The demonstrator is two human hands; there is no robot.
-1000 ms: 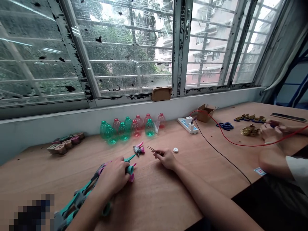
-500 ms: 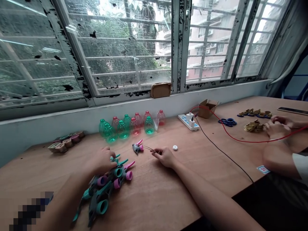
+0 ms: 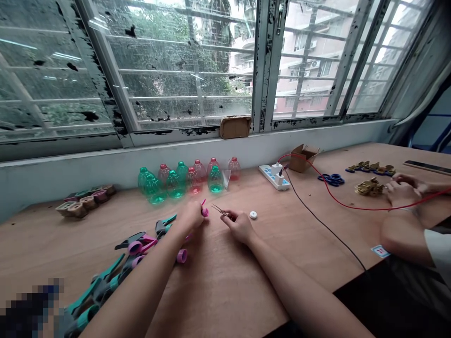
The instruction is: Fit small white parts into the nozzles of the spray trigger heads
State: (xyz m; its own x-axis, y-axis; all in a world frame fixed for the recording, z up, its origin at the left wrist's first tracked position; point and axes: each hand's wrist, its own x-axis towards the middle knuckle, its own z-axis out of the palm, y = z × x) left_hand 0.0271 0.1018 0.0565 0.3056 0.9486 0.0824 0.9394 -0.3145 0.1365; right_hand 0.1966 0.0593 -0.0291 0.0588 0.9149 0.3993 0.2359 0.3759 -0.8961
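Left hand: the hand (image 3: 190,217) reaches forward and rightward from the lower left, palm down, knuckles up, curled over a spray head; its fingertips are hidden, so how far it is closed, and whether it grips, I cannot tell.
Spray head: near the middle of the bench (image 3: 225,286), in front of the bottles; a ridged pink collar (image 3: 205,212) and slim pink trigger show past the left hand.
Right hand: the hand (image 3: 240,227) comes up from the lower right, side-on, thumb and fingers pinched closed on the tweezers.
Tweezers: thin, metallic tweezers (image 3: 217,209), the pointed tips slightly apart, aimed leftward at the spray head without touching it.
White disc: a small round disc (image 3: 253,215) lying flat, just right of the right hand.
Other spray heads: a loose row of angular grey plastic bodies (image 3: 102,287) with teal or pink triggers and hollow round collars, partly behind the left forearm.
Bottles: a cluster of clear, rounded green and red bottles (image 3: 176,185), narrow-necked and uncapped, upright near the wall.
Bench surface: smooth brown wood grain.
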